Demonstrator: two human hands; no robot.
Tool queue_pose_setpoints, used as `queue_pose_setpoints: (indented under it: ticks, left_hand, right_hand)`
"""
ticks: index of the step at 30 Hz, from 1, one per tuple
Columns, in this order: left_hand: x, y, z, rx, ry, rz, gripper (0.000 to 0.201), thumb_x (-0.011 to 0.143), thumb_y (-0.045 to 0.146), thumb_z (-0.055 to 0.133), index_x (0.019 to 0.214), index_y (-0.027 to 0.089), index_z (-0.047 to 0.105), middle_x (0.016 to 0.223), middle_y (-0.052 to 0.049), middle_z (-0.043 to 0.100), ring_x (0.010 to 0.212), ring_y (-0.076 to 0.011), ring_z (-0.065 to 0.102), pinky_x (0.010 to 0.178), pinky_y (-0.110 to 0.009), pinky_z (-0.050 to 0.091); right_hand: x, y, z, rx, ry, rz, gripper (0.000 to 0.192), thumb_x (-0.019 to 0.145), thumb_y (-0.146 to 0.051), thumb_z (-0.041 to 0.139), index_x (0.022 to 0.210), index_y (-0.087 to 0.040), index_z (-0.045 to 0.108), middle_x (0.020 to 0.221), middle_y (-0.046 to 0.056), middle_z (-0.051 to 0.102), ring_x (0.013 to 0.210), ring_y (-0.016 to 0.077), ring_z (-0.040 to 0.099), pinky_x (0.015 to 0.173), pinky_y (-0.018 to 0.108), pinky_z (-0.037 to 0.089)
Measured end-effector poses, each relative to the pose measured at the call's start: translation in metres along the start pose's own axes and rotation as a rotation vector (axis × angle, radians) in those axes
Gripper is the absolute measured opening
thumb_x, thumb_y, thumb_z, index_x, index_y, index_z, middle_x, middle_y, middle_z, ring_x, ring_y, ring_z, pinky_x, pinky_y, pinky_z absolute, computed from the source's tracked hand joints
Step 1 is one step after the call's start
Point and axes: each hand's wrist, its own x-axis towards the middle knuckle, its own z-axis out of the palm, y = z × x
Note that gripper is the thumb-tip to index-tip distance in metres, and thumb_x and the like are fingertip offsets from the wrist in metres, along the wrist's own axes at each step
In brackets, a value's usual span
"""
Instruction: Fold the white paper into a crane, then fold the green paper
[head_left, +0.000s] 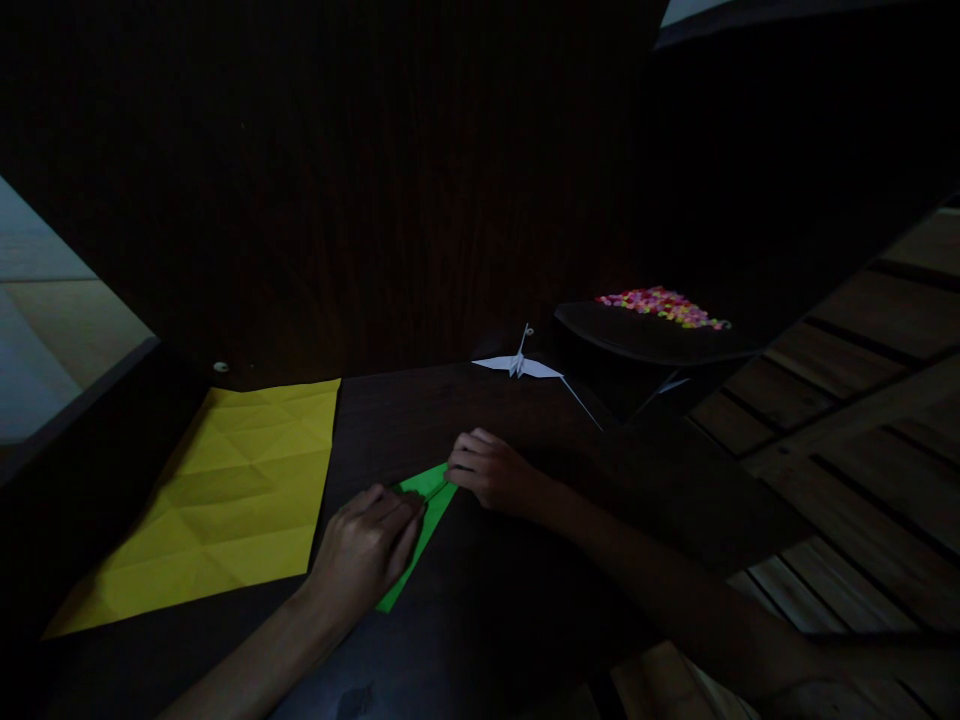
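Green paper mid-fold

Paper, a green folded strip (421,525), lies on the dark table (487,620) at 6 o'clock. Your left hand (365,548) presses it flat, fingers together; your right hand (491,472) pinches its 1 o'clock tip. Next, likely, a sharp crease: keep edges aligned.

Green folded paper (421,520); yellow creased sheet (225,500); white paper crane (519,365); dark brown table (525,600); multicoloured pieces (661,306) on dark tray (637,340).
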Motion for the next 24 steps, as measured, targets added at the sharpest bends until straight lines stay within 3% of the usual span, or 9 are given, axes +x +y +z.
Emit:
queue_pose_setpoints:
  ticks: [3,11,14,24]
  left_hand:
    - [0.000,0.000,0.001,0.017,-0.010,-0.009,0.024,0.094,0.016,0.045,0.090,0.015,0.069,0.080,-0.006,0.071,0.071,-0.0197,0.061,0.065,-0.033,0.052]
    - [0.001,0.001,0.001,-0.004,0.005,-0.011,0.024,0.094,0.018,0.048,0.094,0.017,0.071,0.075,-0.005,0.071,0.070,-0.0195,0.061,0.061,-0.030,0.052]
    - [0.000,0.000,0.002,-0.042,0.005,-0.024,0.024,0.093,0.018,0.049,0.097,0.019,0.072,0.074,-0.005,0.072,0.071,-0.0194,0.063,0.062,-0.029,0.053]
    - [0.000,-0.001,0.003,-0.075,0.035,-0.051,0.021,0.092,0.017,0.051,0.094,0.017,0.072,0.080,-0.006,0.073,0.074,-0.0191,0.066,0.066,-0.031,0.056]
  right_hand:
    - [0.000,-0.004,0.003,0.060,0.047,0.014,0.019,0.090,-0.007,0.053,0.099,-0.017,0.066,0.097,0.006,0.067,0.092,0.0206,0.048,0.076,0.034,0.033]
    - [0.006,-0.015,0.012,0.099,0.059,0.050,0.020,0.087,-0.004,0.055,0.077,-0.017,0.066,0.073,0.003,0.062,0.079,0.0186,0.047,0.068,0.033,0.029]
    - [0.007,-0.014,0.011,0.110,0.076,0.070,0.020,0.088,-0.006,0.056,0.076,-0.017,0.067,0.072,0.003,0.061,0.078,0.0184,0.047,0.068,0.032,0.029]
    - [-0.011,0.026,-0.002,0.115,0.015,0.143,0.016,0.088,-0.007,0.059,0.081,-0.018,0.069,0.082,0.003,0.065,0.085,0.0187,0.048,0.075,0.031,0.035]
